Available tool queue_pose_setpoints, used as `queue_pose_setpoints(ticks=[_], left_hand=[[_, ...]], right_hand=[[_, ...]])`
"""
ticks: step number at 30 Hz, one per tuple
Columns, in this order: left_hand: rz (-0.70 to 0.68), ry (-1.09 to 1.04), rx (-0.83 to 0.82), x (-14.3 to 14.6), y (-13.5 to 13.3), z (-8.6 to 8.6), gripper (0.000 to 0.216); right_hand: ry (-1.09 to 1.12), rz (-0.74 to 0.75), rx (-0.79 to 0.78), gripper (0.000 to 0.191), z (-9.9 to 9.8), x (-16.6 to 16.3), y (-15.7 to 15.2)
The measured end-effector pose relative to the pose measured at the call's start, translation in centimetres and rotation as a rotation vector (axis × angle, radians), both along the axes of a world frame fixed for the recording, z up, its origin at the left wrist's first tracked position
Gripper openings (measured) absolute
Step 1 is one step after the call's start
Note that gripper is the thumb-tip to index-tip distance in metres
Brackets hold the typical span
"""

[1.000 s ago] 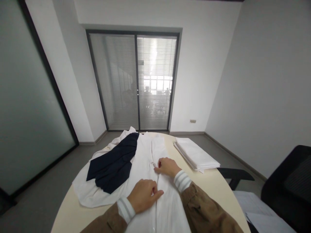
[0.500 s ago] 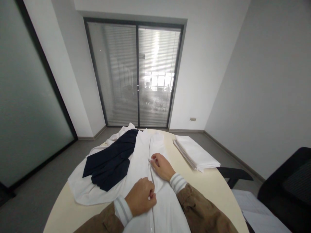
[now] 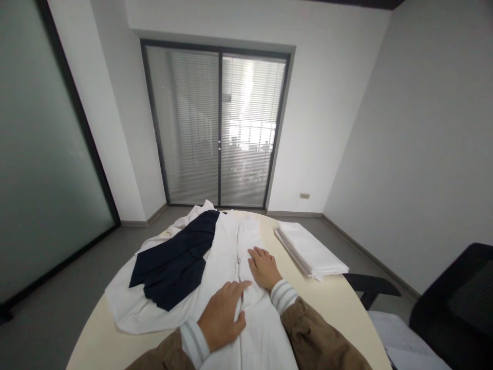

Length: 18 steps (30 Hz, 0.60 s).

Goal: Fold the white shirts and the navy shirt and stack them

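Note:
A white garment [image 3: 221,241] with a seam or front opening down its middle lies lengthwise on the round table [image 3: 327,303]. My left hand [image 3: 223,313] rests over the near part of that opening, fingers stretched out and thumb apart. Farther up and to the right, my right hand [image 3: 265,267] lies flat on the garment with its fingers spread, beside the opening. A small fastening, too small to make out, shows on the opening between the hands. Dark navy cloth [image 3: 173,262] lies on the white fabric to the left.
A stack of folded white cloth [image 3: 310,249] sits at the table's right side. A black office chair [image 3: 458,303] stands at the right, with papers or white sheets [image 3: 404,334] beside it. Glass doors [image 3: 219,128] with blinds are at the back.
Both hands have gone from curled, pinching fingers at the opening to stretched-out fingers. My right hand has shifted a little right, off the opening. The view has tilted slightly up.

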<state>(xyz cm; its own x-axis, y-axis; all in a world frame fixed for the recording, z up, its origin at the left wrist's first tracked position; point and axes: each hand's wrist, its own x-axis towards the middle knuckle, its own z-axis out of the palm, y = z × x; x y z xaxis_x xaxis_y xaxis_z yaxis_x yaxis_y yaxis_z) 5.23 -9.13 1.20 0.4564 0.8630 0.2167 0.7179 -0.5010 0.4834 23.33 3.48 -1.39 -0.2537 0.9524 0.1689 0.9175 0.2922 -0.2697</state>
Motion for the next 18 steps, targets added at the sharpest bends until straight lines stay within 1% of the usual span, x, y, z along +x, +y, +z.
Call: queue_pose_setpoints(ticks=[2,5,8,11,15,17,18], left_hand=[[-0.040,0.026,0.022,-0.1,0.0,-0.2,0.063],[-0.031,0.091,0.015,-0.3,0.1,-0.8,0.068],[-0.026,0.134,-0.026,-0.4,0.3,-1.4,0.072],[-0.029,0.136,-0.064,-0.6,0.6,-1.7,0.077],[-0.034,0.134,-0.105,-0.7,1.1,-1.6,0.086],[-0.046,0.142,-0.141,-0.7,1.4,-1.5,0.088],[-0.052,0.147,-0.161,-0.7,1.6,-1.4,0.088]], right_hand=[[0.013,-0.059,-0.024,0.041,0.1,0.6,1.0],[0.067,-0.162,-0.077,0.039,0.6,1.6,3.4],[0.117,-0.241,-0.115,0.041,1.2,2.4,6.6],[0.162,-0.285,-0.145,0.046,1.7,2.7,10.0],[0.208,-0.301,-0.186,0.052,1.9,1.9,13.6],[0.219,-0.309,-0.191,0.051,1.7,1.5,15.0],[0.221,-0.317,-0.188,0.047,1.6,1.3,15.6]])
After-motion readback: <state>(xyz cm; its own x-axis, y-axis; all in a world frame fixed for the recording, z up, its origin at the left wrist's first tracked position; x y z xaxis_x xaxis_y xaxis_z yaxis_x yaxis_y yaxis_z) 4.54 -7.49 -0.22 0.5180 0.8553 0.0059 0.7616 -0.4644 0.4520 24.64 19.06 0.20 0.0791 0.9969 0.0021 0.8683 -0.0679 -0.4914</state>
